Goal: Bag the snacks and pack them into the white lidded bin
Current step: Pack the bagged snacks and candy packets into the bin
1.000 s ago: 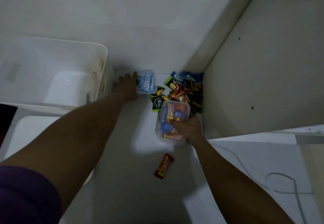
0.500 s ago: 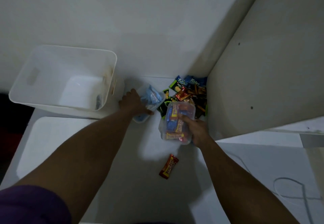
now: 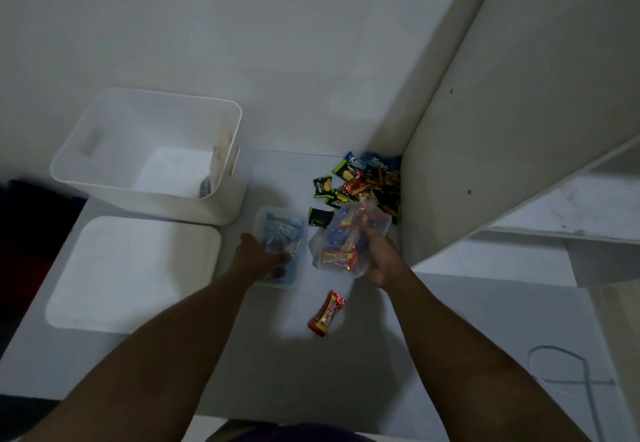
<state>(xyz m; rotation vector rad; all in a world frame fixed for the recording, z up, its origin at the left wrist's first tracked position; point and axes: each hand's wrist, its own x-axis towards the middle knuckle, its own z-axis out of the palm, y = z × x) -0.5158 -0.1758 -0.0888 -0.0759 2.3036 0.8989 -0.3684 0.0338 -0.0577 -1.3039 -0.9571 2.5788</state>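
The white bin [image 3: 221, 123] stands open at the left, its lid [image 3: 131, 272] lying flat in front of it. My left hand [image 3: 258, 256] grips a clear bag of blue snacks [image 3: 282, 234] just right of the lid. My right hand [image 3: 379, 254] holds a second clear bag [image 3: 343, 244] stuffed with blue, red and yellow snacks. A heap of loose snack packets [image 3: 367, 185] fills the corner behind the bags. One red wrapped bar [image 3: 326, 313] lies alone on the white surface below the bags.
A slanted white panel [image 3: 502, 130] walls off the right side, against the snack heap. A grey cable [image 3: 568, 369] loops at the lower right. Dark fabric [image 3: 31, 220] lies beyond the surface's left edge.
My left hand has pulled the bag of blue snacks back from near the bin towards me, and it now sits beside the lid. The right hand keeps holding its bag.
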